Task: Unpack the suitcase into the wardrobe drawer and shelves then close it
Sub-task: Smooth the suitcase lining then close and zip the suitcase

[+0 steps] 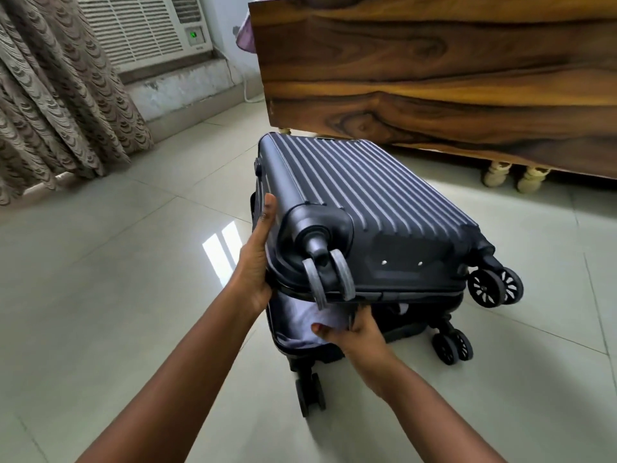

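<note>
A dark blue ribbed hard-shell suitcase [360,195] lies flat on the tiled floor, wheels toward me, its upper half lifted a little at the near end. My left hand [257,259] holds the left edge of that lid near its wheel, fingers flat along the side. In the gap below, pale lavender lining or cloth [300,325] shows inside the lower half. My right hand [350,332] reaches into the gap and touches this pale fabric; its fingertips are hidden under the lid. No wardrobe is in view.
A large wooden furniture panel [450,71] on turned legs stands just behind the suitcase. Patterned curtains [50,105] hang at left, and a window air conditioner [143,25] sits at the back wall. Pale floor tiles [117,262] spread to the left and right.
</note>
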